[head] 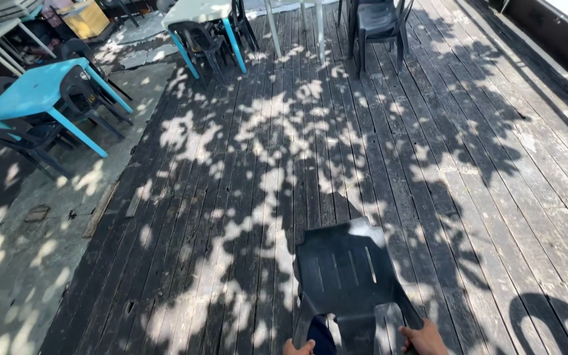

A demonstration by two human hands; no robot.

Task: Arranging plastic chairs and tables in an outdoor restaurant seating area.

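Load: black plastic chair point(346, 276), carried low in front of the person at the bottom centre of the view, seat slots facing up and away.
Left hand: left hand point(297, 346) is curled over the chair's left edge; only the knuckles show at the frame's lower border.
Right hand: right hand point(423, 340) is wrapped over the chair's right edge, fingers closed on the plastic.
Grip advice: keep both hands level and equally far out on the two edges, so the chair does not twist (the shell looks light and likely to flex).
Surface: dark wooden deck point(376, 151), planks running away from the viewer, dappled with sun and leaf shadow.
Footing: the gaps between planks call for a steady step; keep the chair legs off the boards.
Ahead left: turquoise table point(31, 89) with dark chairs around it, well apart from the load.
Ahead centre: stacked dark chairs point(379, 26) near a white table point(198, 10).
Left margin: the deck's edge point(103, 207) meets concrete; steer clear of it.
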